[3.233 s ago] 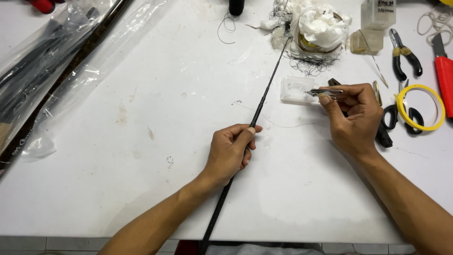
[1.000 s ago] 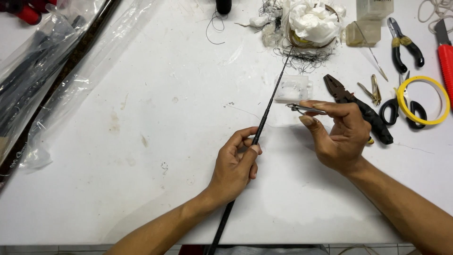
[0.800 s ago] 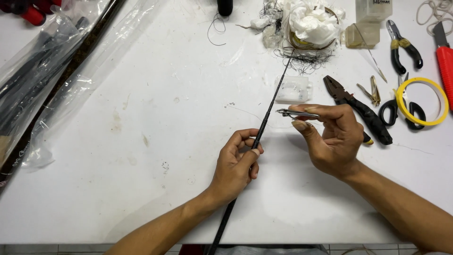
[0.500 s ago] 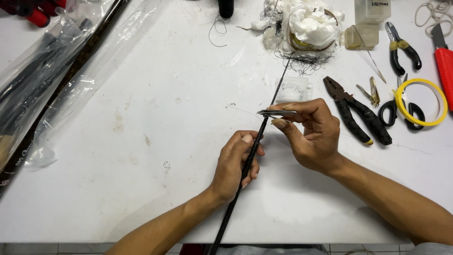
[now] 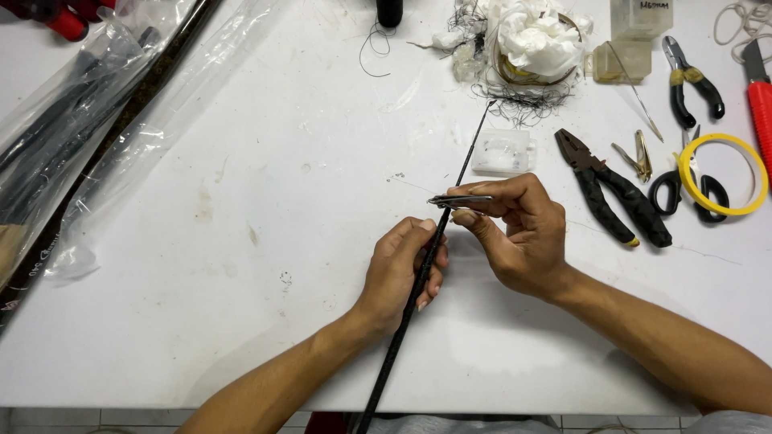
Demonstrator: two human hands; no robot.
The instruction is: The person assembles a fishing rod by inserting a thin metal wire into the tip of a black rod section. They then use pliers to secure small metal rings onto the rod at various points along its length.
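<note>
On the white table, head view: everything lies under one downward look
Left hand (image 5: 402, 269): fingers curled around the thin black rod (image 5: 450, 205), gripping it mid-length; the rod runs from the near table edge up toward the wad of white cloth (image 5: 535, 40)
Right hand (image 5: 519, 233): thumb and fingers pinched on small metal tweezers (image 5: 460, 200); their tips meet the rod just above the left hand
Near the right hand: clear plastic box (image 5: 503, 151); black pliers (image 5: 613, 186); yellow tape ring (image 5: 722, 174) further right
Far left: clear plastic bags (image 5: 88, 120)

black rod (image 5: 418, 277), yellow tape ring (image 5: 722, 174), white table (image 5: 241, 265)
</note>
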